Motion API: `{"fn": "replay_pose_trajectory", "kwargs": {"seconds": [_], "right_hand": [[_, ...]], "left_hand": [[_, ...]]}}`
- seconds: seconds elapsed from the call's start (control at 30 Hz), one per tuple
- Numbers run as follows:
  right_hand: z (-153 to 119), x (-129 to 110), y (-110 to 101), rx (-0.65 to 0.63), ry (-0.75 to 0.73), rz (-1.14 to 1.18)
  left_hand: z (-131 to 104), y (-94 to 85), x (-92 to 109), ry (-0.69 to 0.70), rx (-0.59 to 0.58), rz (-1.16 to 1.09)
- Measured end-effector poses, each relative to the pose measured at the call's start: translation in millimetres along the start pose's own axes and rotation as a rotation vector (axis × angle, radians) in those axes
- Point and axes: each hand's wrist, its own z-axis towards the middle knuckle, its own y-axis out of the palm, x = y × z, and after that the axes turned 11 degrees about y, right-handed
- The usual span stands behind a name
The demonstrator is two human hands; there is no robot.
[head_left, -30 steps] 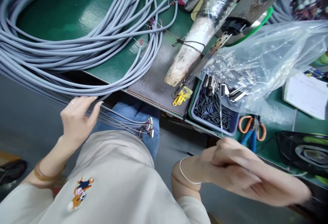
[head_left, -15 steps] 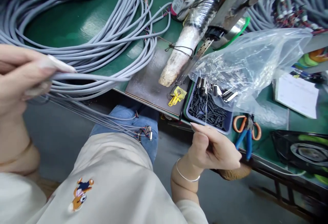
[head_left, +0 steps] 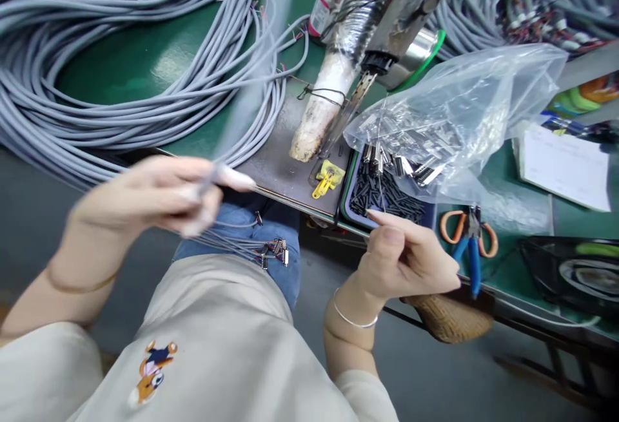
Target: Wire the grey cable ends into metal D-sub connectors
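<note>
Left of the tray (head_left: 428,214), the left hand (head_left: 159,198) clamps fingers on a blurred grey cable (head_left: 244,107); before the tray, the right hand (head_left: 409,256) pinches thin wire (head_left: 381,185), seemingly for control.

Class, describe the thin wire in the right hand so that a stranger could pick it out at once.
On the green workbench, find the blue tray of black tube pieces at the front edge. In this view, the thin wire rises across it from the right hand. Unlike the thick grey cables, it is one fine, pale strand.
</note>
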Motion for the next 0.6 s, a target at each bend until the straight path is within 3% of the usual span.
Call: {"fn": "replay_pose_trajectory", "kwargs": {"seconds": [0.07, 0.17, 0.23, 0.3, 0.37, 0.47, 0.6], "right_hand": [[5, -4, 2, 0.076, 0.102, 0.052], [10, -7, 1, 0.198, 0.217, 0.114], [10, -8, -3, 0.164, 0.279, 0.096], [6, -7, -8, 0.043, 0.354, 0.050], [-1, -6, -11, -0.092, 0.414, 0.017], [-10, -5, -10, -0.256, 0.462, -0.039], [-16, -9, -2, -0.341, 0.445, -0.049]], "left_hand": [[13, 23.1, -2, -0.018, -0.043, -0.080], [34, 72.6, -17, -0.048, -0.173, -0.228], [45, 102.0, -32, -0.074, -0.268, -0.335], [51, 121.3, -45, -0.096, -0.336, -0.441], [53, 129.8, -56, -0.093, -0.214, -0.485], [48, 129.0, -68, -0.142, -0.059, -0.559], [39, 119.7, -78, -0.198, 0.121, -0.724]]}}
